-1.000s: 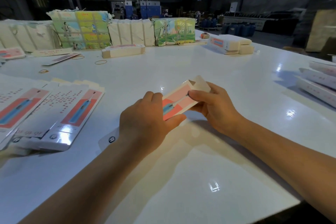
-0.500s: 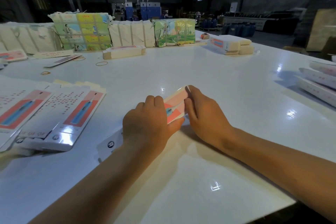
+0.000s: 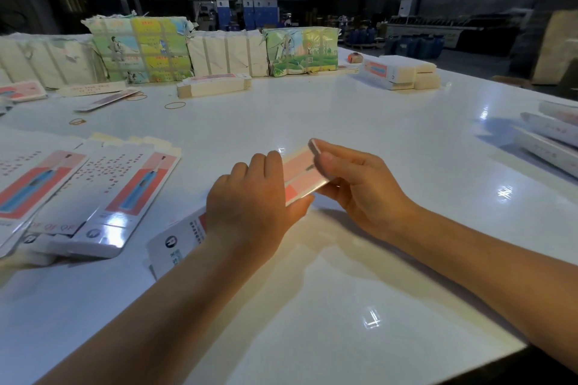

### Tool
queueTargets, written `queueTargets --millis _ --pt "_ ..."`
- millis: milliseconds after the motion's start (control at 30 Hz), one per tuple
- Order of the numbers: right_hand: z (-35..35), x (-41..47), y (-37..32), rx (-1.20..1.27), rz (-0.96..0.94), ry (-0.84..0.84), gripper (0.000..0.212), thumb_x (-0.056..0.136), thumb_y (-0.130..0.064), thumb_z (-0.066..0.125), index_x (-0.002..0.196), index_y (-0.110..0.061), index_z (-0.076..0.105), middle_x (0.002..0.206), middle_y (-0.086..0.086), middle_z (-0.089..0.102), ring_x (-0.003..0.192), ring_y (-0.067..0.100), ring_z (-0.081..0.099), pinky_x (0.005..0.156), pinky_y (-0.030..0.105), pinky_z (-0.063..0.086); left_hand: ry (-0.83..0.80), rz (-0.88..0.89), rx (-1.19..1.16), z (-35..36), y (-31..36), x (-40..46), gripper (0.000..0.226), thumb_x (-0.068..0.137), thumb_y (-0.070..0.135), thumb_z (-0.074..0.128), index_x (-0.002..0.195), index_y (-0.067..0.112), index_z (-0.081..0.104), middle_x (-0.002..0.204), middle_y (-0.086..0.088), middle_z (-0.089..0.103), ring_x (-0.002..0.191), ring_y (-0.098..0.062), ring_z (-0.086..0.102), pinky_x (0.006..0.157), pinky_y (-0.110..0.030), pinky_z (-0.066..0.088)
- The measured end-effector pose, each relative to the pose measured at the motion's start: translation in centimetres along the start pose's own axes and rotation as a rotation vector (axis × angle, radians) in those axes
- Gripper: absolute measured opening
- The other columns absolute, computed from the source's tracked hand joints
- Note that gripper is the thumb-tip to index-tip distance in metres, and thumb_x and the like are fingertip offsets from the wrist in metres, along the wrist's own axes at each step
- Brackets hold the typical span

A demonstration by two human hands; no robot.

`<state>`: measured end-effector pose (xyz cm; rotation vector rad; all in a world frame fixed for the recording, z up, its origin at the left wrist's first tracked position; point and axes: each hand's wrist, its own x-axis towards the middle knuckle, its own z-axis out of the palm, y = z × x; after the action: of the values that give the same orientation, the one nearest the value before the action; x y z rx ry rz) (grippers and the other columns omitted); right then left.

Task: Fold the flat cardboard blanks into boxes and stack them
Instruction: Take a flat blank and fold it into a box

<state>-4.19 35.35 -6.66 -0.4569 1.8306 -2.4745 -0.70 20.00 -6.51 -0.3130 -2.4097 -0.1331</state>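
The left hand [image 3: 250, 209] is gripping the box [image 3: 301, 175] and the right hand [image 3: 359, 187] is pinching its end, so too hard squeezing is risking a crushed flap.

Box [image 3: 301, 173] near the table [image 3: 344, 122] centre, toward the front edge, held between left hand [image 3: 250, 200] and right hand [image 3: 359, 184]; its near end sticks out behind the left wrist. Flat blanks [image 3: 103, 194] fanned along the left edge. Folded boxes [image 3: 556, 134] stacked at the right edge. Wrapped bundles [image 3: 219, 51] in a row along the far edge; a small blank stack [image 3: 214, 87] just before them. Another box stack [image 3: 400, 72] at the far right corner. Rubber bands [image 3: 175, 105] far left, between bundles and blanks.
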Motion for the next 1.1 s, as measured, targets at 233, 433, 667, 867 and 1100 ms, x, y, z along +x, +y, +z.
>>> queueTargets --millis 233,433,667,867,1100 --pt "0.0 0.0 -0.2 -0.042 -0.065 0.061 0.026 0.097 -0.005 0.046 0.104 -0.018 0.067 0.087 -0.002 0.074 0.083 0.013 0.07 0.074 0.025 0.057 -0.005 0.01 -0.027 -0.1 0.0 0.1 0.069 0.078 0.06 0.039 0.1 0.0 0.064 0.075 -0.013 0.062 0.058 -0.029 0.058 0.052 -0.026 0.041" --pt "0.1 0.0 -0.4 -0.124 -0.06 0.083 0.038 0.098 0.001 0.041 0.111 -0.027 0.063 0.088 -0.016 0.073 0.084 0.009 0.07 0.077 0.026 0.058 -0.049 0.013 -0.023 -0.1 0.0 0.2 0.069 0.074 0.059 0.043 0.103 0.0 0.064 0.078 -0.015 0.064 0.06 -0.03 0.059 0.055 -0.026 0.04" --pt "0.3 -0.4 -0.2 -0.302 -0.14 0.113 0.048 0.095 0.004 0.033 0.111 -0.032 0.062 0.086 -0.024 0.071 0.086 0.005 0.067 0.083 0.027 0.057 -0.032 0.043 -0.024 -0.2 0.0 0.1 0.075 0.075 0.061 0.035 0.104 -0.002 0.064 0.077 -0.014 0.064 0.058 -0.029 0.059 0.056 -0.024 0.034" --pt "0.4 -1.1 0.3 -0.565 -0.26 0.114 0.039 0.097 -0.008 0.044 0.132 -0.021 0.055 0.088 -0.016 0.069 0.085 0.006 0.066 0.085 0.029 0.056 -0.023 0.026 -0.033 -0.2 0.2 0.0 0.066 0.076 0.058 0.049 0.101 -0.002 0.065 0.073 -0.014 0.062 0.056 -0.03 0.058 0.051 -0.026 0.038" --pt "0.6 -1.6 1.0 -0.798 -0.359 0.105 0.033 0.099 -0.016 0.039 0.127 -0.022 0.055 0.081 0.006 0.067 0.078 0.019 0.062 0.068 0.025 0.048 0.03 0.031 -0.034 -0.1 0.5 -0.5 0.062 0.072 0.05 0.056 0.096 -0.006 0.065 0.069 -0.016 0.062 0.051 -0.031 0.058 0.048 -0.029 0.048"
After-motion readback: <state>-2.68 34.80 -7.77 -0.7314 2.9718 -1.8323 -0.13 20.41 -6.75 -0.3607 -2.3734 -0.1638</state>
